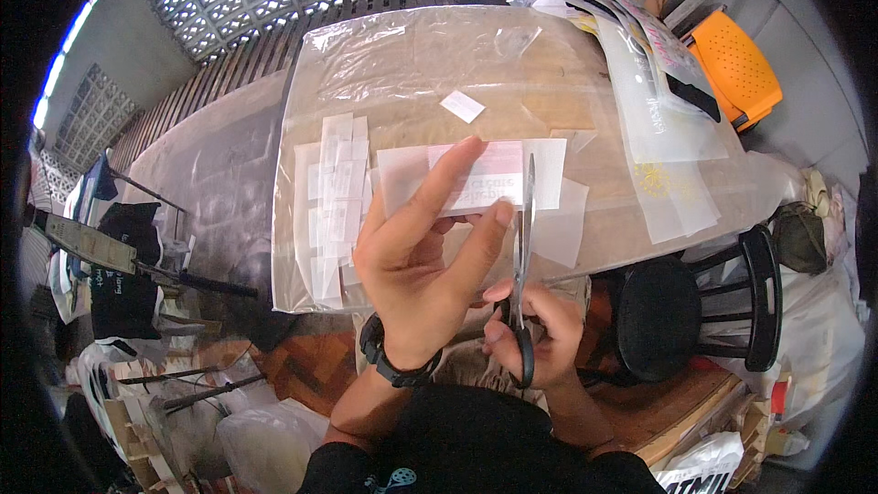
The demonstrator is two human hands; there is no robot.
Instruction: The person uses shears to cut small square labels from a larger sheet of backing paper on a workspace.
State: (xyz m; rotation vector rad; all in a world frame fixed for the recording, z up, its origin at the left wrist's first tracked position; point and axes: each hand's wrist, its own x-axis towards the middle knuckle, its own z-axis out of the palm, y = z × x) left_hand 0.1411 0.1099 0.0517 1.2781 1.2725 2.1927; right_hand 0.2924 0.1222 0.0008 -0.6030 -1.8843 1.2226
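My left hand [429,247], with a black watch [398,357] at its wrist, holds a translucent sheet [405,168] bearing a pink and white printed design [504,175]. My right hand [542,336] grips black-handled scissors [525,267], their blades pointing away from me. Those blades lie across the sheet, just right of the printed part; whether they are cutting cannot be told. Left of my hands, several small pale printed slips [343,178] overlap in a column. One white slip [462,106] lies alone beyond the sheet. Another translucent piece [566,226] rests beneath on the right.
A plastic covering spans the table [411,48]. Larger printed translucent sheets [658,151] hang toward its right edge. A black chair [658,315] stands close at the right, an orange chair [737,68] farther back. Dark printed cloth [127,302] is at the left.
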